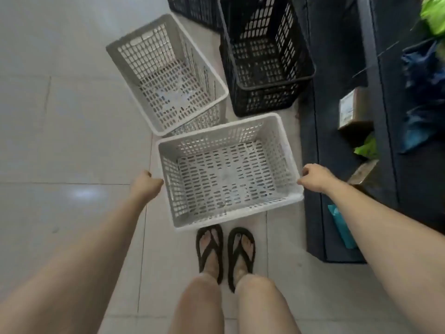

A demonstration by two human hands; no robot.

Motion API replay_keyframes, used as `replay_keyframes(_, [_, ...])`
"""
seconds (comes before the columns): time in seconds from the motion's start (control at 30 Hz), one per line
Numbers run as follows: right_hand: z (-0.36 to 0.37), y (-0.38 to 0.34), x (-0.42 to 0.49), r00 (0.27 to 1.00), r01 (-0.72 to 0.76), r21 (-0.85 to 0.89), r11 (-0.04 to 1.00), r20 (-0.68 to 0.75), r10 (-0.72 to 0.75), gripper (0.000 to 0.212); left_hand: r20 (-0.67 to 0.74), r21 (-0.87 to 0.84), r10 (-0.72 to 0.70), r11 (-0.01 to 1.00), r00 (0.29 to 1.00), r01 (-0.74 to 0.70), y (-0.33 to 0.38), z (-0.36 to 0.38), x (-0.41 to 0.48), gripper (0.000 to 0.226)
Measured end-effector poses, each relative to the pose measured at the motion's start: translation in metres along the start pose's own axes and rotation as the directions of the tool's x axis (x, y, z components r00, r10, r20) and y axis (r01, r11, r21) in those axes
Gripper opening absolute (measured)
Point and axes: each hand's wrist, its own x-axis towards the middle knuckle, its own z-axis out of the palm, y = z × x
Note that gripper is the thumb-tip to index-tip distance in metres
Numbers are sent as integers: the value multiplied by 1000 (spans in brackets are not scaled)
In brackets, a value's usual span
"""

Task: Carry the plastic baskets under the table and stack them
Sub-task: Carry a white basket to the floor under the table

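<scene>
A white slotted plastic basket (228, 174) hangs in front of my legs, above the tiled floor. My left hand (145, 185) grips its left rim and my right hand (315, 177) grips its right rim. A second white basket (166, 71) stands on the floor just beyond it, turned at an angle. To the right of that one is a black basket (262, 51) nested in another black one. A further black basket (192, 7) shows at the top edge.
A dark table or shelf unit (337, 141) runs along the right side, holding a cardboard box (354, 109), blue bags (421, 97) and green bags (433, 15). My feet in black flip-flops (225, 254) stand on pale floor tiles (60, 141).
</scene>
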Motion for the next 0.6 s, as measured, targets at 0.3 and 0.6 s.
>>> replay_keyframes(0.3, [77,14,205,965,-55,572,818,-180,190,45,-151,-163,-257,959,954,233,-43,139,159,54])
replay_keyframes(0.6, [50,40,85,952,-162,759,631,-48,302,45,-97,-323,-155,939,983,116,-32,50,60,29])
